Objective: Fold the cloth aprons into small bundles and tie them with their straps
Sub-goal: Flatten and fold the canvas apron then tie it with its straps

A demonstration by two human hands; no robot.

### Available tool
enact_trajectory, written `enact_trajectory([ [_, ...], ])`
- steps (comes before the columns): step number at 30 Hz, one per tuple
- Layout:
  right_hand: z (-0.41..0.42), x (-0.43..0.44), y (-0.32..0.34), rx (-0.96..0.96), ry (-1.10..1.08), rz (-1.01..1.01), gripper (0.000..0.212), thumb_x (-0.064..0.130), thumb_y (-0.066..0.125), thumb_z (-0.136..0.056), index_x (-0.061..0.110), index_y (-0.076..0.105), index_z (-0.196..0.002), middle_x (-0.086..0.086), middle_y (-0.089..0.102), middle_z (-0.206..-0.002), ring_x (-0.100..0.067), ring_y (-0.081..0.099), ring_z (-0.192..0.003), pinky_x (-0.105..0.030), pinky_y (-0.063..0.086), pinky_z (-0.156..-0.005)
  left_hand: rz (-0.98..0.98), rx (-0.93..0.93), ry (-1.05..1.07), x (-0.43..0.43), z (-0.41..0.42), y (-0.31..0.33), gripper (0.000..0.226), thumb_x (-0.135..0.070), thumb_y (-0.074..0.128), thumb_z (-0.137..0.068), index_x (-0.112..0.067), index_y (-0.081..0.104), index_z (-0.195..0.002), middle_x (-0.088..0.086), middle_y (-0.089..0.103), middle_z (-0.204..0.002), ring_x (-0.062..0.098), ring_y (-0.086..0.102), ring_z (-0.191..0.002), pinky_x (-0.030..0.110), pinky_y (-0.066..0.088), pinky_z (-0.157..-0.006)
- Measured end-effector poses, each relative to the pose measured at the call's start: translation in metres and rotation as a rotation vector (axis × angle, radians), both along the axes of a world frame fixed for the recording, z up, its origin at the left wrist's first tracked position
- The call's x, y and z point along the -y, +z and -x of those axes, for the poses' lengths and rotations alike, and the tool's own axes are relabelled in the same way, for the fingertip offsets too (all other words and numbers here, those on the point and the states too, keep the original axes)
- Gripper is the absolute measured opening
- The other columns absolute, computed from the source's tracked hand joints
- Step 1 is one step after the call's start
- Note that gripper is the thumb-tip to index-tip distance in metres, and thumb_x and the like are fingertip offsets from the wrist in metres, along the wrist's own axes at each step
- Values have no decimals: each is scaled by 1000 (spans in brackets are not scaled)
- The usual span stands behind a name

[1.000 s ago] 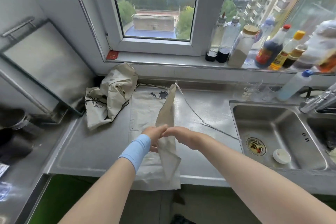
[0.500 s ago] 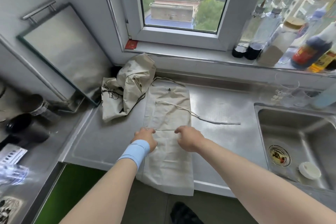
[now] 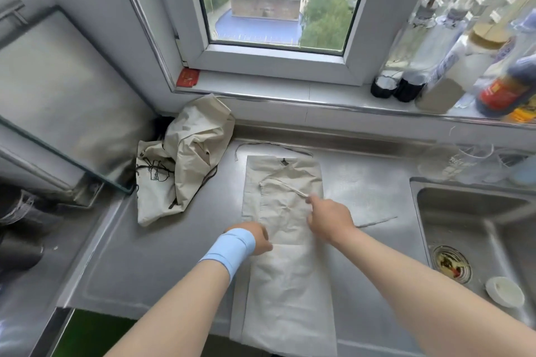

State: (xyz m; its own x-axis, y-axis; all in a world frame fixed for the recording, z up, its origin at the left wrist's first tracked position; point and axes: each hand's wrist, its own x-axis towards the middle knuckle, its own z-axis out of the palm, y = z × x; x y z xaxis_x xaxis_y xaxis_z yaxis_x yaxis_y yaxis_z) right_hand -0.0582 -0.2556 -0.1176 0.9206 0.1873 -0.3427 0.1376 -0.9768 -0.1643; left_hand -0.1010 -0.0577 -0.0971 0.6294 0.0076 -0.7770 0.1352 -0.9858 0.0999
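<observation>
A beige apron (image 3: 285, 243) lies folded into a long narrow strip on the steel counter (image 3: 145, 264), its near end hanging over the front edge. My left hand (image 3: 256, 238), with a blue wristband, rests on the strip's left edge. My right hand (image 3: 329, 219) sits on the right edge, fingertips pinching the thin strap (image 3: 285, 185) that runs across the upper part of the strip. Another strap end (image 3: 377, 222) trails right toward the sink. A second, crumpled beige apron (image 3: 182, 162) lies in a heap at the back left.
A steel sink (image 3: 475, 229) with a drain strainer and a small white cup (image 3: 504, 290) is on the right. Bottles and jars (image 3: 452, 66) line the window sill. A glass-edged metal board (image 3: 58, 101) leans against the left wall. Dark cookware sits at far left.
One second ago both hands held the apron's right half upright; it now lies flat, folded over. My right hand has moved up to the strap, my left hand nearer the front.
</observation>
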Motion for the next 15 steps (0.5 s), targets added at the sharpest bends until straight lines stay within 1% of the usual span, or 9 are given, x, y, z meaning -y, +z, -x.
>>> enact_trajectory([
  [3, -23, -5, 2, 54, -103, 65, 37, 26, 44, -95, 16, 42, -131, -8, 68, -107, -31, 66, -96, -33, 43, -66, -72, 35, 4, 0, -22, 3, 34, -38, 52, -83, -26, 63, -112, -2, 64, -116, 25, 62, -103, 34, 47, -91],
  [5, -30, -6, 2, -19, -121, 173, 32, 18, 46, -93, 13, 53, -125, -5, 67, -109, -29, 66, -98, -29, 42, -66, -96, 132, 64, -1, -33, 3, 30, -32, 50, -86, -25, 63, -112, -2, 64, -116, 25, 61, -105, 32, 47, -86],
  [7, -33, -7, 2, -62, -107, 223, 28, 9, 48, -88, 14, 63, -111, -4, 66, -111, -27, 65, -100, -27, 44, -68, 50, 277, 210, 0, -42, 3, 29, -29, 51, -89, -28, 62, -116, -4, 63, -120, 22, 60, -110, 31, 46, -91],
  [9, -37, -12, 4, -41, -100, 159, 27, 16, 49, -86, 15, 66, -107, -6, 63, -113, -28, 63, -101, -30, 45, -73, 258, 431, 280, 1, -47, 3, 35, -25, 56, -88, -31, 57, -122, -8, 59, -128, 17, 57, -115, 28, 44, -95],
  [11, -44, -24, 10, -106, -139, -73, 17, 26, 51, -83, 21, 66, -90, -4, 64, -99, -27, 62, -91, -30, 46, -73, 407, 528, 243, 5, -49, 1, 59, -20, 62, -82, -37, 44, -135, -13, 45, -142, 13, 50, -125, 27, 41, -100],
  [12, -47, -32, 16, -206, -182, -274, 12, 25, 53, -82, 20, 64, -77, -3, 64, -86, -24, 60, -80, -29, 44, -67, 469, 532, 248, 8, -49, 2, 73, -20, 65, -78, -43, 35, -140, -15, 38, -147, 12, 46, -128, 28, 42, -101],
  [13, -49, -42, 23, -317, -235, -495, 15, 21, 56, -82, 19, 60, -67, -3, 62, -74, -22, 55, -68, -27, 41, -59, 535, 518, 288, 11, -50, 2, 85, -19, 68, -73, -48, 27, -142, -14, 36, -148, 12, 46, -128, 29, 43, -101],
  [14, -51, -51, 32, -378, -280, -683, 20, 16, 58, -82, 18, 59, -62, -3, 61, -67, -19, 51, -61, -25, 39, -52, 606, 491, 358, 13, -51, 3, 91, -18, 72, -70, -51, 25, -141, -11, 41, -143, 13, 51, -121, 31, 47, -97],
  [15, -54, -60, 42, -406, -303, -821, 21, 12, 61, -83, 15, 63, -62, -3, 63, -65, -16, 50, -58, -23, 39, -49, 675, 464, 455, 13, -53, 4, 88, -16, 74, -69, -52, 30, -136, -8, 52, -131, 13, 59, -105, 31, 53, -88],
])
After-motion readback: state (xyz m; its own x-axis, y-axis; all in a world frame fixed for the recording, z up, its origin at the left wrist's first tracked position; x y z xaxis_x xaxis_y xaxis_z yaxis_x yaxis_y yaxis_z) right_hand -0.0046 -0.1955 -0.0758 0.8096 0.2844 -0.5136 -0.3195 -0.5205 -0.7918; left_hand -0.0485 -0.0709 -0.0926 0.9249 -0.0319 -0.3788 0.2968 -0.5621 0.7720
